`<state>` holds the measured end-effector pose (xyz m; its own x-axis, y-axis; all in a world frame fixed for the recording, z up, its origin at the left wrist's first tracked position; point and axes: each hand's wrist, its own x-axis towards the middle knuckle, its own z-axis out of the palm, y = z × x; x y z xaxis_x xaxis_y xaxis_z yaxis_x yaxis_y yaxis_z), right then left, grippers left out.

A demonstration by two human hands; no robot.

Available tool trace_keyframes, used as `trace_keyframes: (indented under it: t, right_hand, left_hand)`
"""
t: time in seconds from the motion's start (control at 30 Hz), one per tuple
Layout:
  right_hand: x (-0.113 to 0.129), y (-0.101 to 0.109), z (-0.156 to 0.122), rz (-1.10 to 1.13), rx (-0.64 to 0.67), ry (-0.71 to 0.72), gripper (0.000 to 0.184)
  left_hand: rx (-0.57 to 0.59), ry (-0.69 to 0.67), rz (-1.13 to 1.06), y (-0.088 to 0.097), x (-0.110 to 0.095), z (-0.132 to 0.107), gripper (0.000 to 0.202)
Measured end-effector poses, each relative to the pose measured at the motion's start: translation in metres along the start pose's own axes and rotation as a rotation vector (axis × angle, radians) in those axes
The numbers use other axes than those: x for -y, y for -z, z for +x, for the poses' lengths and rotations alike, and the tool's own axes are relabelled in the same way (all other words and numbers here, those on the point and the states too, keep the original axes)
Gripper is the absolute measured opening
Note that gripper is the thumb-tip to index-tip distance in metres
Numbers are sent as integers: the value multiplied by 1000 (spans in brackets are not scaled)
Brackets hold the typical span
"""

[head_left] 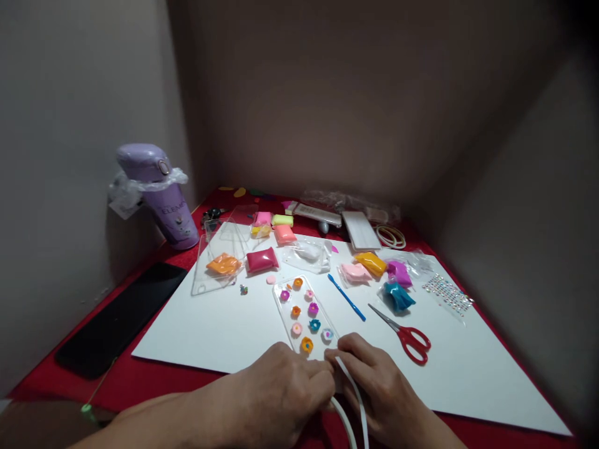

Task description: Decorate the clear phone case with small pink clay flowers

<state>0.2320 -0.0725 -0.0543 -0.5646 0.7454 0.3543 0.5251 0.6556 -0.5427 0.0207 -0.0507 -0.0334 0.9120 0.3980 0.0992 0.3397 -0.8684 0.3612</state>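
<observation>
Both hands meet low at the near edge of a large flat white board on a red-covered desk. The left hand is curled tight, gripping a thick cream-white flexible band that curves down from its fingers; the fingertips themselves are hidden. The right hand pinches a thin flat white strip that hangs beside the band, between the two hands. Whether strip and band join under the fingers cannot be told.

Just beyond the knuckles, on the board, lies a clear rectangular phone case set with small clay flowers in orange, purple, pink, teal and pale blue; the hands hide its near end, and contact with it is unclear. To its right lie a slim blue plastic tool and, farther right, red-handled scissors with the tips pointing away to the left. Behind the case sits a crimson clay packet, and right of the tool a teal clay packet. A coiled cream-white band rests on the desk past the board's far edge.
</observation>
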Motion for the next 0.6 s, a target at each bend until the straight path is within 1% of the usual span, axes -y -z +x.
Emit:
trace_keyframes:
  t: [0.2, 0.33, 0.47, 0.6]
  right_hand:
    - [-1, 0, 0, 2, -6, -16, 17]
    - [-1, 1, -2, 8, 4, -15, 17]
    - [-2, 1, -2, 0, 2, -5, 15]
    - [-3, 0, -3, -15, 20, 7, 13]
  left_hand:
    - [-52, -43, 38, -3, 3, 1, 19]
    - [-88, -40, 25, -4, 4, 1, 19]
    - [-93, -28, 47, -2, 2, 1, 19]
    - [-69, -14, 60, -1, 1, 1, 20]
